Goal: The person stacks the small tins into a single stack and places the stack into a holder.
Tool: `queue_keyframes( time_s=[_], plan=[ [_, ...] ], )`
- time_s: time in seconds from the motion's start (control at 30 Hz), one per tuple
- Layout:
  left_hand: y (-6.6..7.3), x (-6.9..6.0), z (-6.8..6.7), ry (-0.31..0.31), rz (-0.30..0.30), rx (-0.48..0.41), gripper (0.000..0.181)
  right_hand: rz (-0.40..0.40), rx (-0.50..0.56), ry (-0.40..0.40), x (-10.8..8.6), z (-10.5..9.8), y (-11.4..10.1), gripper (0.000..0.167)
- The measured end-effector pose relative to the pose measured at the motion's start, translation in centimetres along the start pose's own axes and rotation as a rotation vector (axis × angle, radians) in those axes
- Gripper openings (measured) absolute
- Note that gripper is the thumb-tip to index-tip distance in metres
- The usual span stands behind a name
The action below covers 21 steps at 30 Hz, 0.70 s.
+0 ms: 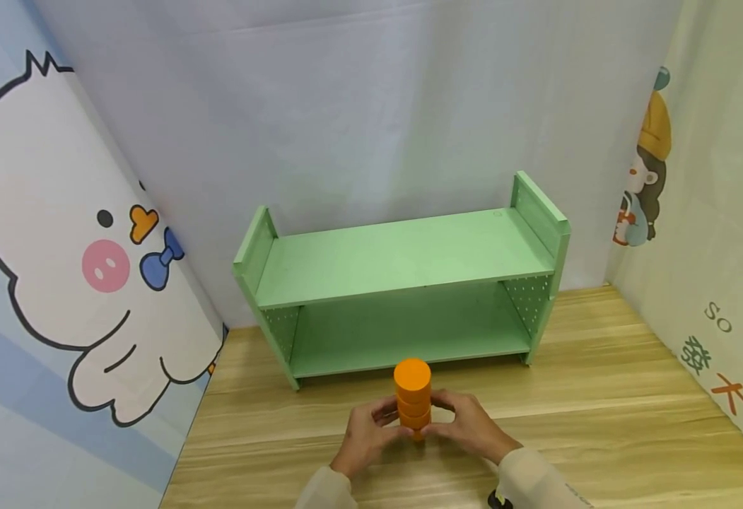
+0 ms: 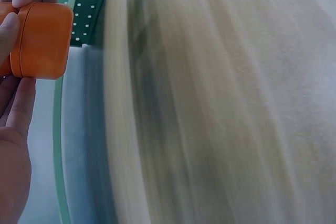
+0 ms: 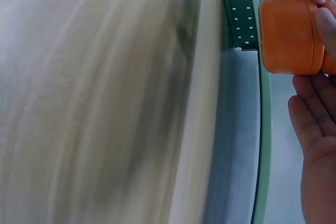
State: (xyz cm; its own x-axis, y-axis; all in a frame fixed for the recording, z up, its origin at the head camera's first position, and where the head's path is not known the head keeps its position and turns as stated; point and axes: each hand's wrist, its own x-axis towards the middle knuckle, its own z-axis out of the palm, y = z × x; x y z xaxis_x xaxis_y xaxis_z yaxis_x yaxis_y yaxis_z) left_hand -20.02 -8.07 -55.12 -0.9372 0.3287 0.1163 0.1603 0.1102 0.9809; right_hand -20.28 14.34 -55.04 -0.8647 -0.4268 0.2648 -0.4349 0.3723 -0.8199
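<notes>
A stack of orange round pieces (image 1: 412, 385) stands upright between my two hands, in front of the green shelf. My left hand (image 1: 370, 431) grips it from the left, thumb on the near side and fingers behind. From the right, my right hand (image 1: 469, 426) holds it with thumb and fingertips. In the left wrist view the end orange piece (image 2: 47, 40) looks smooth and rounded, with a seam beside it. The right wrist view shows the same orange piece (image 3: 287, 35) between the fingers. Whether the stack's lower end touches the table cannot be told; the hands partly cover it.
A two-level green shelf (image 1: 403, 258) with raised, perforated sides stands behind the hands on the wood-grain table (image 1: 250, 438). A pale cloth (image 1: 371, 106) hangs behind it. Printed cartoon panels (image 1: 40, 205) flank the table. A small black object (image 1: 500, 500) shows by the right sleeve.
</notes>
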Motion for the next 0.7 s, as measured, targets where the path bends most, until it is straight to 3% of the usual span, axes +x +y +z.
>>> queue_keyframes(
  time_s=[0.17,0.7],
  plan=[
    [0.7,0.1,-0.1,-0.01,-0.013,-0.014,0.053,-0.011,-0.004,-0.013,0.1,-0.6,-0.5,0.054],
    [3.3,0.8,-0.6,-0.033,0.039,0.041,0.048,-0.026,-0.019,-0.002,0.7,-2.1,-2.4,0.056]
  ],
)
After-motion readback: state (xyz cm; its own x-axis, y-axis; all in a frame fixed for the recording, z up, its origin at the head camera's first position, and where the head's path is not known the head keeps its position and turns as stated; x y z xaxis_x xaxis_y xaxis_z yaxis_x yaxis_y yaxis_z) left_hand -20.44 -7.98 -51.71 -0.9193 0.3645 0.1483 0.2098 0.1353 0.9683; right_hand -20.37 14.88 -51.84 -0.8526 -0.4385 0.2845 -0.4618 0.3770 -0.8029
